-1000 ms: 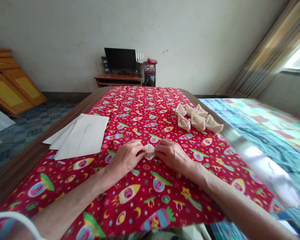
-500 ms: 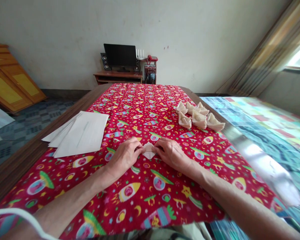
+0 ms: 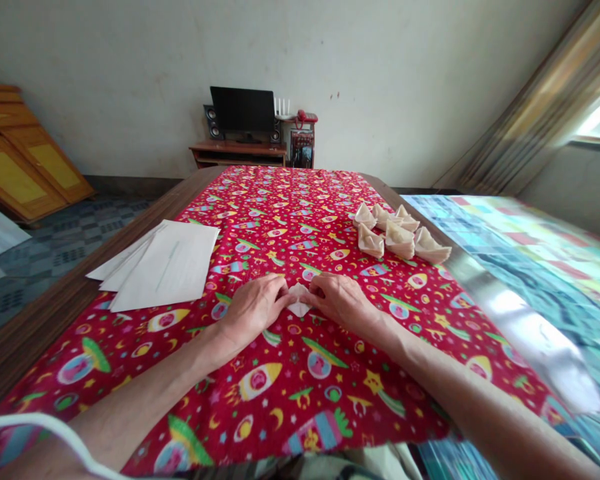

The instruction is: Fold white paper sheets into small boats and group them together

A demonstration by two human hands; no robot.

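Observation:
A small folded piece of white paper [image 3: 299, 308] lies on the red patterned cloth [image 3: 260, 427], between my two hands. My left hand [image 3: 258, 301] has its fingers curled and pinches the paper's left edge. From the other side, my right hand [image 3: 341, 299] grips the right edge with thumb and bent fingers. Parts of the paper are hidden under my fingertips. To the right stand several folded paper shapes [image 3: 399, 240] with pointed corners, close together in two rows. A fanned stack of white paper sheets [image 3: 167, 267] rests on the left of the cloth.
The cloth covers a dark wooden table [image 3: 45, 300]. A white cable [image 3: 40, 420] curves across the lower left. Beyond the table are a monitor [image 3: 243, 113] on a low desk and a wooden cabinet [image 3: 30, 153]. A bed [image 3: 530, 267] stands along the right.
My thumbs and fingers have shifted slightly inward over the small paper, covering more of its middle. The view has moved a little; the sheets and folded shapes stay in place.

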